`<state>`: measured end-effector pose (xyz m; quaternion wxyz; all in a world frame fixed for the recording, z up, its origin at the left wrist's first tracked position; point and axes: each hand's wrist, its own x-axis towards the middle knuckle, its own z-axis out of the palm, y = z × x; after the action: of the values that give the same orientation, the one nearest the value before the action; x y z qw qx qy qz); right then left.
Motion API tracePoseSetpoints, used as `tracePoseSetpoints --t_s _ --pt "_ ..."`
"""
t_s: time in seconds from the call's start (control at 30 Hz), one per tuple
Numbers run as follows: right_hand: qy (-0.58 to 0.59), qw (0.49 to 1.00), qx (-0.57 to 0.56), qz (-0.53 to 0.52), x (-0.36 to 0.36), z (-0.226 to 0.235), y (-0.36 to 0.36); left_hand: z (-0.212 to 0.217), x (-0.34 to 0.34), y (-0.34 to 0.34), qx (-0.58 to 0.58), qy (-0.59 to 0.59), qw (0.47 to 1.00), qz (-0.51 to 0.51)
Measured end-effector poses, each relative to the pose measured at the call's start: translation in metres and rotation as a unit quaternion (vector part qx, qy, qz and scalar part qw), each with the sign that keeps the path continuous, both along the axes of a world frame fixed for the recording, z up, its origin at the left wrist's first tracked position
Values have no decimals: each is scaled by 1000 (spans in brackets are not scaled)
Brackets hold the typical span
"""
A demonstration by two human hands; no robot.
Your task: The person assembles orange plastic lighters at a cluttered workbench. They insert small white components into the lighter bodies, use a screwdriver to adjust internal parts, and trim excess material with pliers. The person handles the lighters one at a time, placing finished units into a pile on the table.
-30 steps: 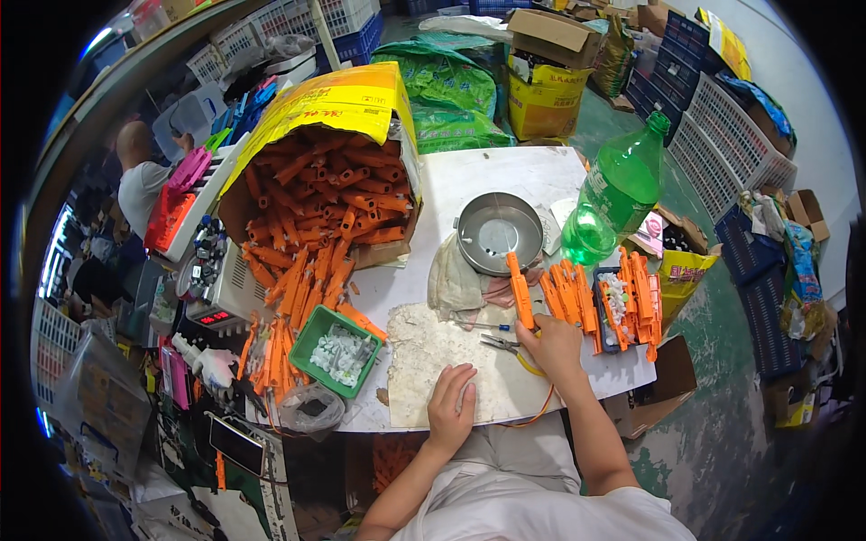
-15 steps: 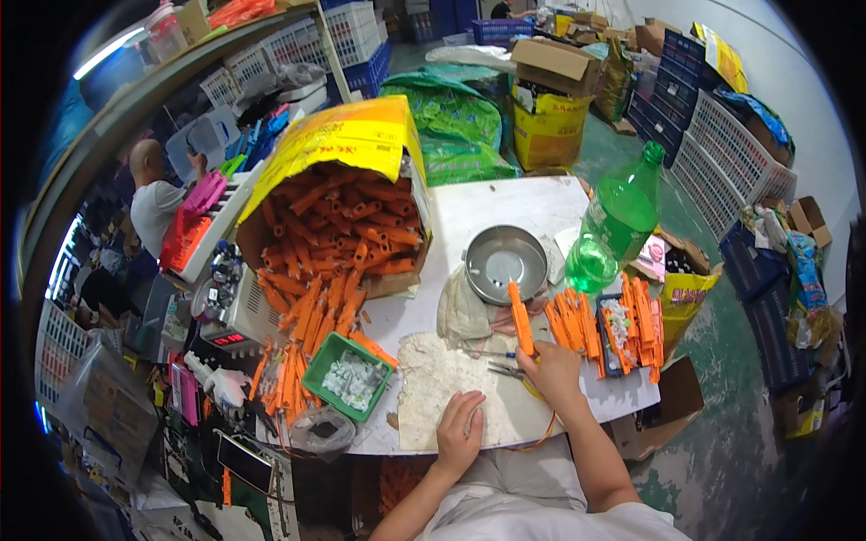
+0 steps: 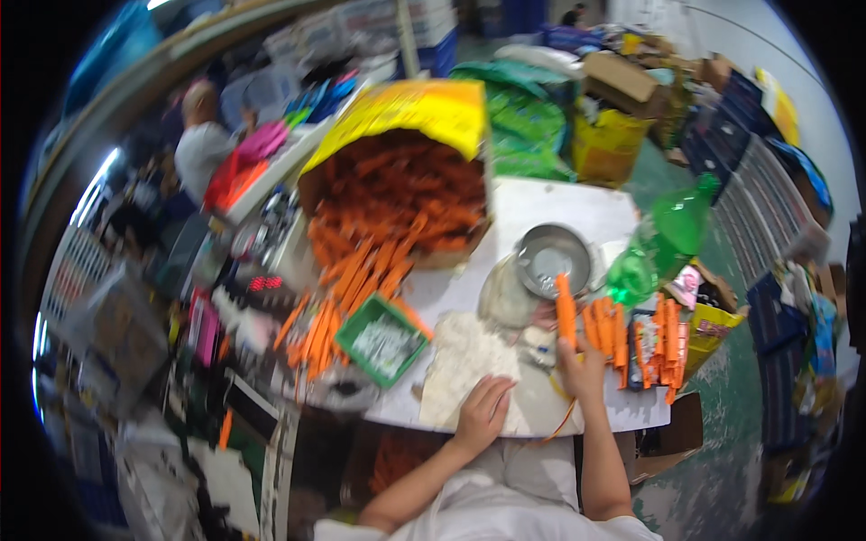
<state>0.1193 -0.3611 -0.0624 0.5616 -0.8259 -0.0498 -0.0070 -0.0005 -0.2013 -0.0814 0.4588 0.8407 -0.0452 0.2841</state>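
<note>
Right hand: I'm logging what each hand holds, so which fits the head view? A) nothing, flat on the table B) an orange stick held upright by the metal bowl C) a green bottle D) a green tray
B: the right hand grips an orange stick pointing up beside the metal bowl, while the left hand lies on a white cloth; the green bottle and green tray stand untouched.

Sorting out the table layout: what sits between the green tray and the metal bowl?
In the head view, a whitish cloth and a round clear lid-like piece lie between the green tray and metal bowl.
</note>
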Motion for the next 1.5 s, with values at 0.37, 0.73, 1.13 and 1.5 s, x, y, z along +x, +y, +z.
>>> tracePoseSetpoints --t_s 0.37,0.73,1.13,1.5 --pt "-96 869 -146 463 -107 74 53 4 -5 11 -5 -14 1000 26" --pt "-45 944 -47 325 -102 66 13 61 139 170 506 235 794 242" --pt "-60 962 -36 263 -91 71 6 43 151 183 582 237 770 105" --pt "-382 875 -270 123 -29 61 9 127 95 59 401 -47 869 -287"
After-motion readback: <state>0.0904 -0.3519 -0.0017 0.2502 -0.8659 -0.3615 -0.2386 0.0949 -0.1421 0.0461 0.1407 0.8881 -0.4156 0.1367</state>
